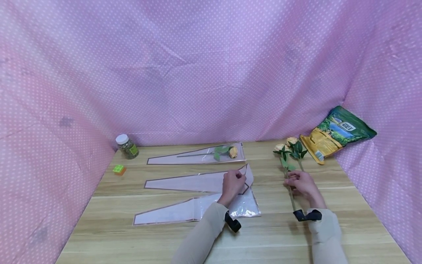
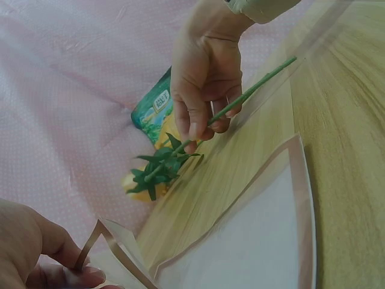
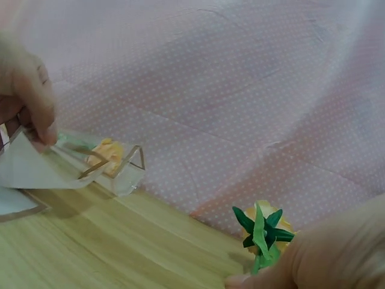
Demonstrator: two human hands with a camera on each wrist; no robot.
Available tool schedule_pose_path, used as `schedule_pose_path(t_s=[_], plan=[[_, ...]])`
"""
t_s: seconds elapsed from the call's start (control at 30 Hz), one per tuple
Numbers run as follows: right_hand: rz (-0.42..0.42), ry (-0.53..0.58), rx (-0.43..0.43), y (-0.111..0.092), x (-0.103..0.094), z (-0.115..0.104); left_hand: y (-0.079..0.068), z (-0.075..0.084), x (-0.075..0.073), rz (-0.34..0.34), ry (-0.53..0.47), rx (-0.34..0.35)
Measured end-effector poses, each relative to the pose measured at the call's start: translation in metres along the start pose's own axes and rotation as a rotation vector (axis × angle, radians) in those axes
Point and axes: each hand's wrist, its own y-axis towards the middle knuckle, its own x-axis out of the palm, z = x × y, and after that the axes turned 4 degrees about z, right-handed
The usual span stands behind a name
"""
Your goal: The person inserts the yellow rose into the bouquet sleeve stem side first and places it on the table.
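My left hand (image 1: 233, 184) pinches the rim of the middle clear flower sleeve (image 1: 184, 183), which has a brown border. The sleeve's mouth is lifted and parted, as the left wrist view shows. At the right, my right hand (image 1: 304, 185) holds a pale yellow rose (image 1: 281, 147) by its green stem (image 2: 252, 90), the bloom pointing away from me. Another rose (image 1: 291, 140) lies close behind it, its stem running toward the right hand. Beneath the left wrist is a second sleeve (image 1: 165, 213), lying flat and partly covered by the forearm.
At the back, a third sleeve (image 1: 171, 159) contains a yellow rose (image 1: 233, 152). A green and yellow bag (image 1: 339, 130) leans in the right corner. On the left stand a white-lidded jar (image 1: 128, 146) and a small green-orange block (image 1: 119, 169). Pink dotted cloth (image 1: 211, 73) surrounds the table.
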Motion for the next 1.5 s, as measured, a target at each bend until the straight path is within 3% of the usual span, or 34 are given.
schedule_pose_path(t_s=[0.3, 0.47, 0.63, 0.87, 1.27, 1.4, 1.5], plan=[[-0.09, 0.334, 0.025, 0.005, -0.008, 0.009, 0.0, 0.0, 0.0, 0.007, -0.005, 0.006], [-0.135, 0.614, -0.035, 0.004, -0.01, 0.013, -0.001, 0.0, 0.0, 0.011, -0.001, 0.012], [-0.124, 0.811, -0.074, 0.001, -0.01, 0.013, -0.001, 0.0, 0.001, 0.001, -0.003, -0.001], [-0.079, 1.011, -0.085, -0.003, -0.009, 0.013, -0.001, -0.001, 0.002, -0.009, -0.007, -0.01], [-0.078, 1.307, -0.248, -0.003, -0.002, 0.016, -0.001, -0.001, 0.002, -0.011, -0.006, -0.006], [-0.041, 1.372, -0.288, -0.004, 0.004, 0.014, -0.001, 0.0, 0.001, -0.012, -0.008, -0.007], [0.01, 1.408, -0.269, -0.005, 0.008, 0.009, -0.001, 0.0, 0.001, -0.007, -0.006, -0.001]])
